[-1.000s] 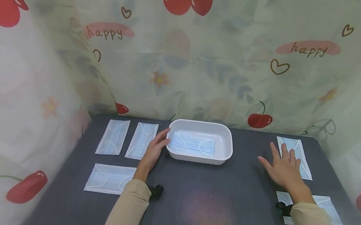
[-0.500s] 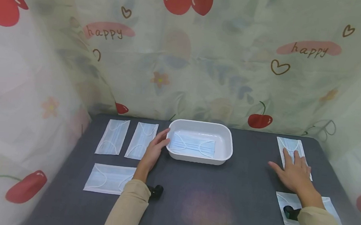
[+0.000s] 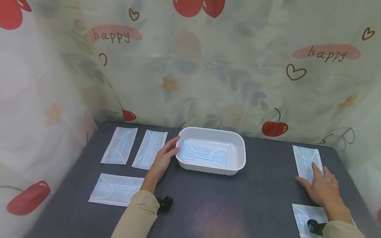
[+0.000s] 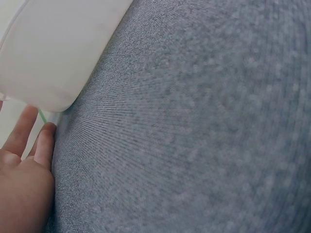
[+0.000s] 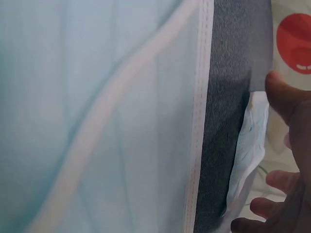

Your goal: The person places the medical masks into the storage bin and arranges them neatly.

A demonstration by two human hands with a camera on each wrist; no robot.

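Observation:
A white plastic tray [image 3: 209, 168] stands at the table's back middle, with a blue face mask [image 3: 204, 154] lying inside. My left hand [image 3: 160, 163] rests against the tray's left end, its fingers fairly straight; the left wrist view shows the fingers [image 4: 22, 131] beside the tray's corner [image 4: 53, 63]. On the right, my right hand [image 3: 323, 189] is spread over the near end of a face mask [image 3: 306, 158] lying lengthwise. In the right wrist view the thumb and fingers are apart above that mask [image 5: 248, 145]. Another mask [image 3: 307, 220] lies partly hidden under my right wrist.
To the left lie three more masks: an upright one [image 3: 119, 145], a second [image 3: 149, 149] partly behind my left hand, and a sideways one [image 3: 115, 189] partly behind my forearm. A patterned curtain [image 3: 215, 79] encloses the dark table [image 3: 219, 207] at back and sides.
My right hand has moved right and toward me, uncovering more of the far right mask while covering more of the near one. My left hand and the tray have stayed in place.

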